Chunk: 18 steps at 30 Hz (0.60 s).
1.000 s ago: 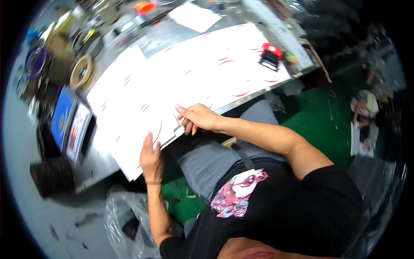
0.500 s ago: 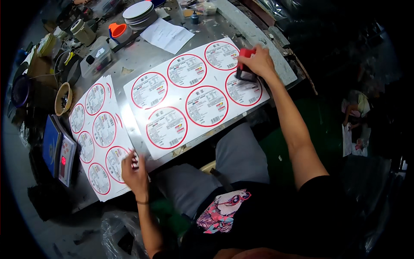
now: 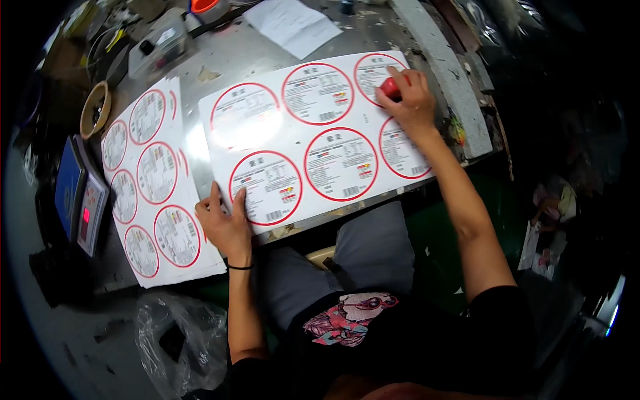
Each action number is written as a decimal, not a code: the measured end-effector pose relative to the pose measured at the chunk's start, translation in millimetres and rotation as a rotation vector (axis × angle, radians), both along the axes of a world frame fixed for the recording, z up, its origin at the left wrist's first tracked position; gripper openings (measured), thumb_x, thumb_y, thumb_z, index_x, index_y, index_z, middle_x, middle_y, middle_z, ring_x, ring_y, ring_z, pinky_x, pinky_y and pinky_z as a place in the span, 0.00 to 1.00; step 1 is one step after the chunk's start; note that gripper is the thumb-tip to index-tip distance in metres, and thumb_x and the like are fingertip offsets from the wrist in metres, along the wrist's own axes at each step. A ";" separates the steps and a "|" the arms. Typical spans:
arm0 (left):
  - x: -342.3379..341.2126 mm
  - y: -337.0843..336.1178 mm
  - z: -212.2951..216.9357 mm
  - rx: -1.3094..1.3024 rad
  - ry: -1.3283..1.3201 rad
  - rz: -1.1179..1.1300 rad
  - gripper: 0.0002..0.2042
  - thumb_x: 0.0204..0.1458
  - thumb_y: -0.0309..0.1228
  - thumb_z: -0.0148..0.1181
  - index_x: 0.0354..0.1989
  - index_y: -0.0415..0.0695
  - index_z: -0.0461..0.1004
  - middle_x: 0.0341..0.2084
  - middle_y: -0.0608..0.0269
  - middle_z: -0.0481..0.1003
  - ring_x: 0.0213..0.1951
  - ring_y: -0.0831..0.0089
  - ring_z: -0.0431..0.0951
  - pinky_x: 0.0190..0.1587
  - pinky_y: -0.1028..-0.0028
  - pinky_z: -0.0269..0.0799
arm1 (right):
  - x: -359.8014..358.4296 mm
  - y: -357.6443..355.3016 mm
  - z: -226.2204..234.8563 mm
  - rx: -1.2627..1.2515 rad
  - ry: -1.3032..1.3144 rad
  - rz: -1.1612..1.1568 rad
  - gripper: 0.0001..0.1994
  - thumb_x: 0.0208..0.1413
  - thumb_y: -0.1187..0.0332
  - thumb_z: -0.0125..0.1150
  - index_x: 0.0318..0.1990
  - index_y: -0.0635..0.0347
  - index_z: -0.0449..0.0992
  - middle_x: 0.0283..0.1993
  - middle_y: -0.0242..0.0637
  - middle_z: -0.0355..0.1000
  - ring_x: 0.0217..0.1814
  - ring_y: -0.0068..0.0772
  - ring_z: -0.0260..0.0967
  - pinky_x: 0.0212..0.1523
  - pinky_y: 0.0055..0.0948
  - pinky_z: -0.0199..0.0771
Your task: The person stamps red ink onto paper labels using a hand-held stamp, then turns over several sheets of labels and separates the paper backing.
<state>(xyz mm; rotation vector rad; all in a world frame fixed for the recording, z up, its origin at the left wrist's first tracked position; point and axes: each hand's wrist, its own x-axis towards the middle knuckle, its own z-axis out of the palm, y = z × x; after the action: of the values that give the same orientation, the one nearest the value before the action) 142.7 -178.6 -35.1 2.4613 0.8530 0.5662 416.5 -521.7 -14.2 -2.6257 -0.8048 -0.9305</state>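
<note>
A white sheet [image 3: 293,139] printed with several red-ringed round labels lies on the metal table before me. My right hand [image 3: 417,110] grips a red-topped hand stamp [image 3: 391,87] over the label at the sheet's far right; the stamp's lower part is hidden behind my fingers. At the sheet's near left corner, my left hand [image 3: 225,227] rests with thumb and fingers apart, the thumb on the sheet. Just left of that hand lies a stack of similar label sheets [image 3: 132,159], its edges slightly uneven.
Left of the stack stands a scale [image 3: 92,217] with a red lit display. A small basket [image 3: 96,110], a clear plastic box [image 3: 160,50], an orange cup [image 3: 205,7] and a folded paper [image 3: 293,28] are farther back. A clear plastic bag [image 3: 183,340] hangs below the table's near left edge.
My right hand moved the stamp from the near right label to the far right one. My left hand moved from the stack to the front sheet's corner. The view has shifted.
</note>
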 end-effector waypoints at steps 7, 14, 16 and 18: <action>-2.6 2.0 6.3 -0.028 -0.010 0.019 0.28 0.48 0.42 0.78 0.57 0.42 0.80 0.37 0.56 0.71 0.38 0.60 0.75 0.41 0.63 0.73 | -51.7 118.6 53.3 0.149 -0.059 0.085 0.23 0.48 0.54 0.77 0.50 0.52 0.82 0.42 0.40 0.73 0.45 0.45 0.72 0.39 0.41 0.79; -6.1 7.2 6.5 -0.054 -0.012 0.003 0.30 0.46 0.43 0.77 0.59 0.46 0.78 0.37 0.57 0.71 0.40 0.59 0.75 0.41 0.62 0.73 | -67.8 177.1 32.4 0.106 -0.051 0.068 0.26 0.48 0.54 0.76 0.53 0.55 0.81 0.40 0.40 0.72 0.43 0.43 0.72 0.36 0.38 0.79; -7.6 4.6 6.9 -0.077 -0.004 0.018 0.30 0.47 0.43 0.77 0.59 0.46 0.78 0.37 0.57 0.71 0.40 0.59 0.75 0.41 0.62 0.73 | -86.1 231.5 46.3 0.167 -0.118 0.194 0.27 0.48 0.53 0.76 0.54 0.56 0.81 0.39 0.39 0.71 0.43 0.43 0.72 0.35 0.39 0.78; -5.5 7.5 8.9 -0.055 -0.045 0.003 0.29 0.46 0.42 0.78 0.57 0.46 0.79 0.37 0.58 0.72 0.37 0.63 0.76 0.39 0.65 0.74 | -98.9 270.2 15.2 0.101 -0.049 0.202 0.28 0.47 0.52 0.76 0.54 0.54 0.80 0.39 0.39 0.71 0.44 0.43 0.72 0.36 0.38 0.78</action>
<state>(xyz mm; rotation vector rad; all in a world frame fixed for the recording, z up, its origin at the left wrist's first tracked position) 137.2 -171.2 -26.2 2.3892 0.8436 0.5893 317.6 -251.5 1.0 -2.3919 -0.9865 -0.9555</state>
